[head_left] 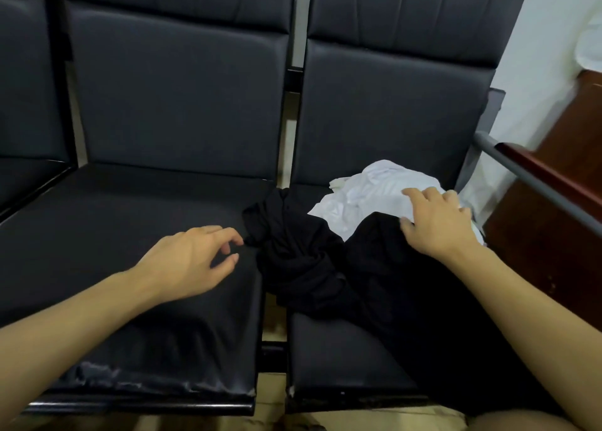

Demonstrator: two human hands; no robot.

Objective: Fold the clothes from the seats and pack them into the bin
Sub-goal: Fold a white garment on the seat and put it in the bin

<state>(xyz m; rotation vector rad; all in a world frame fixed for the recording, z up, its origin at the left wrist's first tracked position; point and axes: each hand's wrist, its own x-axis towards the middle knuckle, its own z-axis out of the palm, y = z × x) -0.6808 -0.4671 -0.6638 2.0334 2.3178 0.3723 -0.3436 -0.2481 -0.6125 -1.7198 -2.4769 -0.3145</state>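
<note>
A crumpled black garment (303, 254) lies across the gap between the middle seat (130, 235) and the right seat (342, 349). More black cloth (407, 284) spreads over the right seat. Behind it lies a crumpled white garment (368, 196). My left hand (192, 261) hovers over the middle seat just left of the black garment, fingers loosely curled and holding nothing. My right hand (436, 222) rests flat where the white garment meets the black cloth, its thumb at the black cloth's edge. No bin is in view.
A row of dark padded seats with backrests (179, 88) fills the view. A grey metal armrest (537, 183) borders the right seat. Beyond it stands brown wooden furniture (560, 241). Pale floor (277, 333) shows through the gap between seats.
</note>
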